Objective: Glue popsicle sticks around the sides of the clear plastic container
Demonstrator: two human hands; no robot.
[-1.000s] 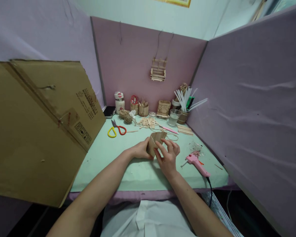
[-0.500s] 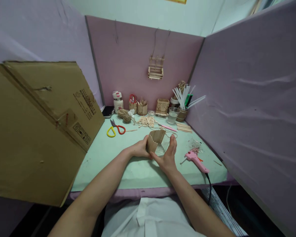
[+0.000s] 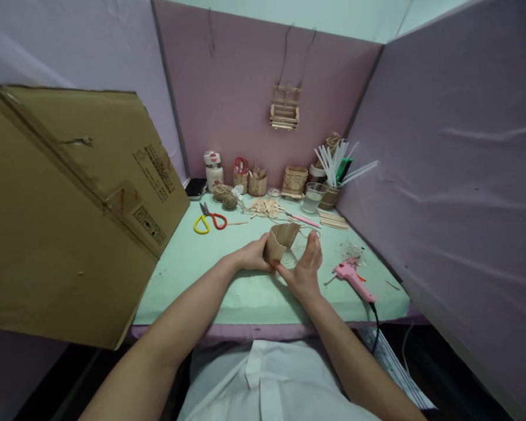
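Observation:
Between my hands is a clear plastic cup [image 3: 290, 257] lying tilted, with a strip of brown corrugated cardboard [image 3: 277, 243] curved partly around it. My left hand [image 3: 255, 255] is closed around the cardboard's left side. My right hand [image 3: 304, 270] grips the cup from the right, its thumb pressing near the cardboard's lower edge and its fingers along the far side. A loop of twine [image 3: 310, 231] lies just behind the cup. To the right of my right hand, a pink glue gun [image 3: 354, 282] rests on the table.
Scissors [image 3: 209, 218] lie at the left, near a ball of twine [image 3: 229, 201]. Wooden sticks [image 3: 265, 206], a pink craft knife [image 3: 304, 220] and a cup of clear liquid [image 3: 312, 202] sit toward the back. A large cardboard sheet [image 3: 83, 234] leans at the left.
The camera view has tilted down and shifted slightly. My hands still hold the cup and cardboard, which are turned a little; my right fingers have bent slightly closer to the cup.

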